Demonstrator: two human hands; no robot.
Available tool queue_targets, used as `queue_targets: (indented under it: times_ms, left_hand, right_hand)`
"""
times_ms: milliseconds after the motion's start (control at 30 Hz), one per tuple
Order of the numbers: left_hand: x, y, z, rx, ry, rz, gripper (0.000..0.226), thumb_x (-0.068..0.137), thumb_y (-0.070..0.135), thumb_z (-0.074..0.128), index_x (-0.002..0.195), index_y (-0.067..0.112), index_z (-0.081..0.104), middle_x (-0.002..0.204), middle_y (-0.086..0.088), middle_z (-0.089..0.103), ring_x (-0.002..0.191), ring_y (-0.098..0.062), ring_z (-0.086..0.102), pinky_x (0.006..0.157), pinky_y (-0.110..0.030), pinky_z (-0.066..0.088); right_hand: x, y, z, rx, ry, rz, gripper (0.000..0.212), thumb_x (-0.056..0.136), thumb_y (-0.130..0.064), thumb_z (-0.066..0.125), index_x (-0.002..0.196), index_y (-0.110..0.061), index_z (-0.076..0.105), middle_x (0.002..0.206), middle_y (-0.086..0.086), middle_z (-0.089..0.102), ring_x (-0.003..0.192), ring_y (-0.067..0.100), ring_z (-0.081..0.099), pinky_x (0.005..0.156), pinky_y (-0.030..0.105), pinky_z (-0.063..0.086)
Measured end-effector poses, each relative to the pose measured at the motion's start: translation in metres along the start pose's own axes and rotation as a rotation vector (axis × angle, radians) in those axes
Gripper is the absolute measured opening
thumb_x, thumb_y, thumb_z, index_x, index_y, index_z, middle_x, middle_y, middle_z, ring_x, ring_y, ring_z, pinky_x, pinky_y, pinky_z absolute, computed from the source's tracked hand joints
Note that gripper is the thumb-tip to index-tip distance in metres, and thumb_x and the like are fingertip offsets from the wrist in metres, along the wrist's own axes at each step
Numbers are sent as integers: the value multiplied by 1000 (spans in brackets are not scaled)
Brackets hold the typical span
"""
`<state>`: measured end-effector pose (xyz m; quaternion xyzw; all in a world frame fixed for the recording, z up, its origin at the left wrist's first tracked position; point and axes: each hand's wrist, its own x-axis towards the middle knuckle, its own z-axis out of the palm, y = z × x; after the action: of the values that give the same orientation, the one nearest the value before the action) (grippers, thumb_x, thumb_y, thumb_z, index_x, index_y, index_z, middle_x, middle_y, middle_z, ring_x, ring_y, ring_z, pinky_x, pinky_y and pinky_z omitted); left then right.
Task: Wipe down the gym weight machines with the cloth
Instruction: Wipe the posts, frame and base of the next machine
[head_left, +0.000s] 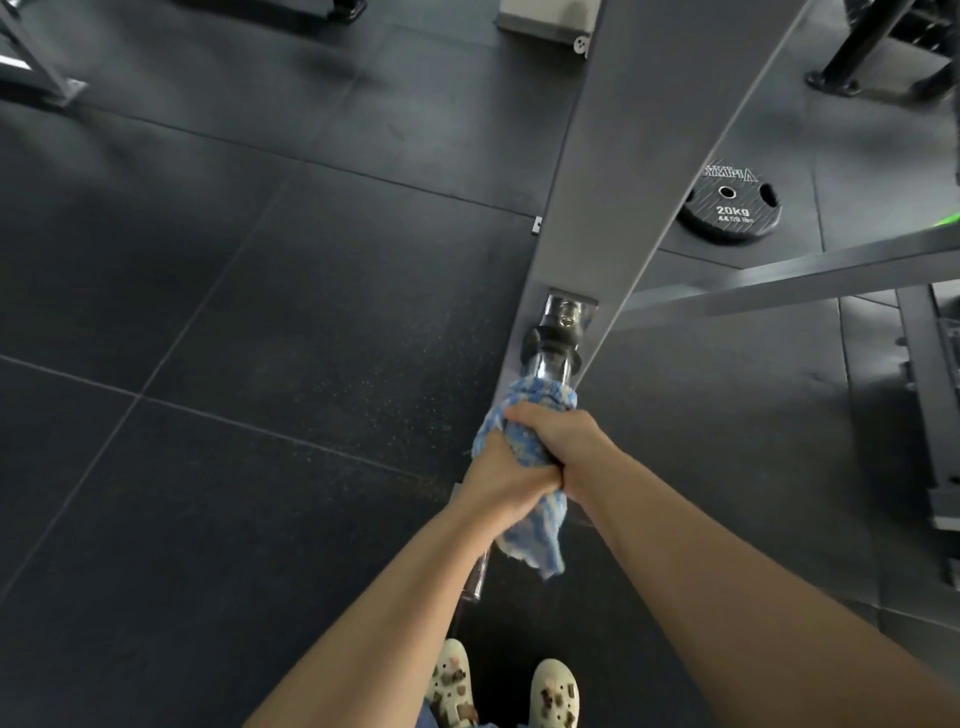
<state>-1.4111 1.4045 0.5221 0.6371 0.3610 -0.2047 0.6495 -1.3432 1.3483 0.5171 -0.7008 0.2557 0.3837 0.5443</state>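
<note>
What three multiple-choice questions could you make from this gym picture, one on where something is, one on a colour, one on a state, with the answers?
1. Where does the weight plate lie?
A. On the floor
B. On the chrome bar
C. In a hand

2. What colour is the cloth?
A. Red
B. Blue and white
C. Black

3. How is the cloth held?
A. Draped loose over the frame
B. Lying on the floor
C. Wrapped round the chrome bar, gripped by both hands

Answers: 1 A, the plate lies flat on the dark floor beyond the grey frame. 2 B, blue and white weave shows. 3 C, the left hand and right hand clasp it on the bar.
</note>
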Motion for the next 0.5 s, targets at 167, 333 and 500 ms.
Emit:
queue_targets:
  times_ms: [167,333,500]
  left_hand:
    - [29,32,0,104,19,89,59,60,26,70,115,10,57,97,-7,68,87,-19,66,82,-36,55]
    - [17,21,-8,37,-121,64,49,72,21,65,119,12,53,103,-12,68,91,-23,68,85,-38,55]
    - [-11,3,-15,-109,-210,-5,41,81,21,64,119,12,52,105,-15,68,93,-25,69,88,-41,54]
  right_hand:
    - [37,-34,-2,-30,47,-59,69,62,-31,84,116,-1,55,107,14,64,93,29,64,86,41,53]
    - [21,-17,-9,128,-114,-17,63,67,-37,81,113,-1,59,101,15,70,89,29,69,85,41,54]
    - [-16,12,-19,236,-404,196,74,62,-48,79,119,-5,59,110,15,68,103,30,65,98,45,46]
